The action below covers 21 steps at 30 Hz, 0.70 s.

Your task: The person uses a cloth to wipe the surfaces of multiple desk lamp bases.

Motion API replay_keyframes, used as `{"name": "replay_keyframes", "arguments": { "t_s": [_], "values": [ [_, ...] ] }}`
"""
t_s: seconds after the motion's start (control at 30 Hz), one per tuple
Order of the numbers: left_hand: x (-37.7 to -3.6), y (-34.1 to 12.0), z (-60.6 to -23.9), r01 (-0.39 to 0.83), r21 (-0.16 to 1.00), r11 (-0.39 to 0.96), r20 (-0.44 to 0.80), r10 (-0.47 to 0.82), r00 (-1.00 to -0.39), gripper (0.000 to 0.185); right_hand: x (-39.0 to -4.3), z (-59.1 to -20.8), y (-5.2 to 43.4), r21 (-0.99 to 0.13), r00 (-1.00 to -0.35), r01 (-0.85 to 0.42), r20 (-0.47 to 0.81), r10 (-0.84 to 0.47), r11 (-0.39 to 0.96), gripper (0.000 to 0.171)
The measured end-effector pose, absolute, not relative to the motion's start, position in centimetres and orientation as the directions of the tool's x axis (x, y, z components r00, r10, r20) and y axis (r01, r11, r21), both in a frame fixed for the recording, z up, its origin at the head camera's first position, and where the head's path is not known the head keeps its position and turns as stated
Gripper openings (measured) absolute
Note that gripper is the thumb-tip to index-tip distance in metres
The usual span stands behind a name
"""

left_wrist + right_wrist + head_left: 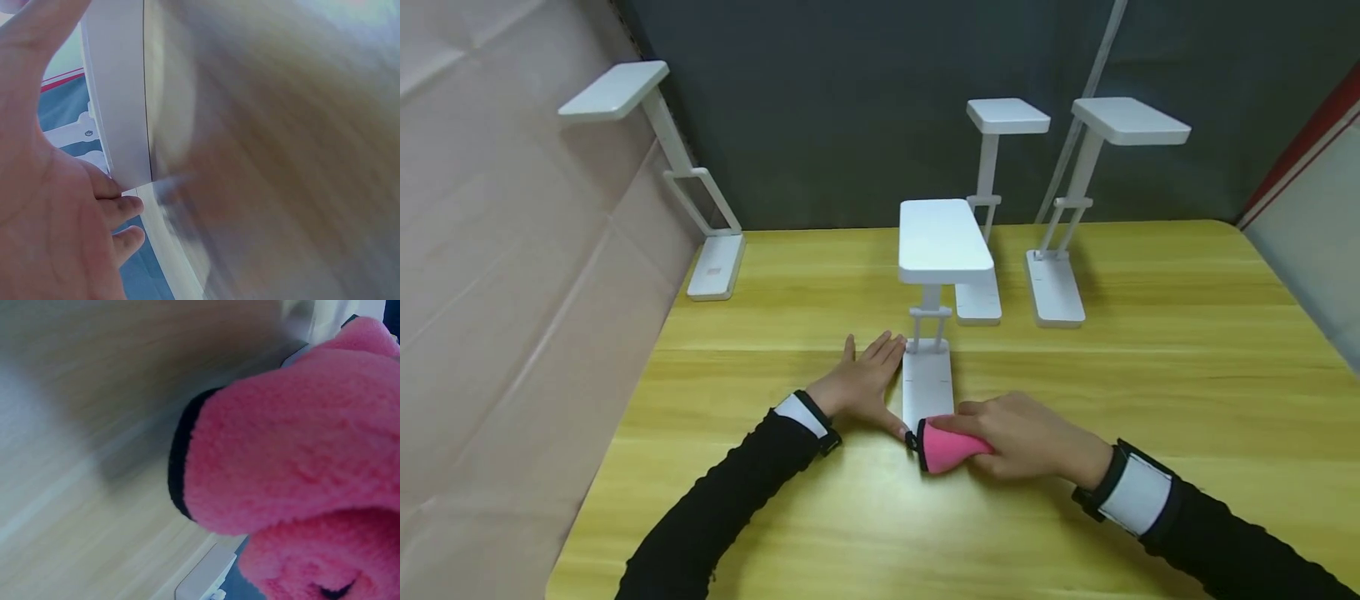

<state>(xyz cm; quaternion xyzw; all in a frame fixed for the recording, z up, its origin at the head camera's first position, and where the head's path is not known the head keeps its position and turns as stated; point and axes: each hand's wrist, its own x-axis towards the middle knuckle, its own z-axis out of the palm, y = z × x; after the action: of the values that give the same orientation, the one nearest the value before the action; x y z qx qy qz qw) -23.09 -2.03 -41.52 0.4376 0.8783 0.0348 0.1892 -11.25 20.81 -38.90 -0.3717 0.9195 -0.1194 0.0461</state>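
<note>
Pink, fluffy cloth with a black trimmed edge sits bunched under the right hand, whose fingers curl over it and press its front edge against the near end of the white plastic folding desk lamp, at centre frame on the yellow wood-grain surface. The right wrist view shows the pile as thick and soft, so it should squash and fold freely, weigh almost nothing, and be best held gathered in the palm as now. The left hand lies flat and relaxed, fingers straight, against the left side of the lamp's flat base; the left wrist view shows its fingertips touching the white edge. That lamp looks light, rigid and smooth, with thin hinged struts and a broad head above, so it seems likely to slide or tip; steadying it low at the base seems safest. Three similar white lamps stand further back.
</note>
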Motion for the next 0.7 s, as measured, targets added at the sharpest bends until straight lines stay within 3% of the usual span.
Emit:
{"name": "replay_keyframes", "arguments": {
  "t_s": [0.2, 0.33, 0.4, 0.63, 0.7],
  "values": [
    [-23.0, -2.2, -41.4, 0.751, 0.242, 0.614, -0.299, 0.784, -0.544, 0.137, -11.3, -38.5, 20.4, -0.313, -0.69, -0.679, -0.037, -0.723, 0.664, 0.05],
    [-22.9, -1.9, -41.4, 0.753, 0.234, 0.615, -0.304, 0.782, -0.544, 0.134, -11.6, -38.3, 20.5, -0.332, -0.684, -0.69, 0.008, -0.73, 0.643, 0.05],
    [-23.0, -1.8, -41.5, 0.759, 0.221, 0.613, -0.303, 0.783, -0.543, 0.125, -12.2, -38.1, 20.4, -0.311, -0.692, -0.697, 0.059, -0.719, 0.646, 0.049],
    [-23.0, -2.2, -41.3, 0.73, 0.27, 0.628, -0.314, 0.774, -0.55, 0.127, -15.9, -37.9, 19.5, -0.164, -0.751, -0.658, 0.223, -0.622, 0.735, 0.055],
    [-23.0, -2.3, -41.2, 0.719, 0.282, 0.635, -0.326, 0.768, -0.551, 0.117, -16.8, -38.3, 19.1, -0.104, -0.747, -0.651, 0.267, -0.61, 0.752, 0.056]
  ]
}}
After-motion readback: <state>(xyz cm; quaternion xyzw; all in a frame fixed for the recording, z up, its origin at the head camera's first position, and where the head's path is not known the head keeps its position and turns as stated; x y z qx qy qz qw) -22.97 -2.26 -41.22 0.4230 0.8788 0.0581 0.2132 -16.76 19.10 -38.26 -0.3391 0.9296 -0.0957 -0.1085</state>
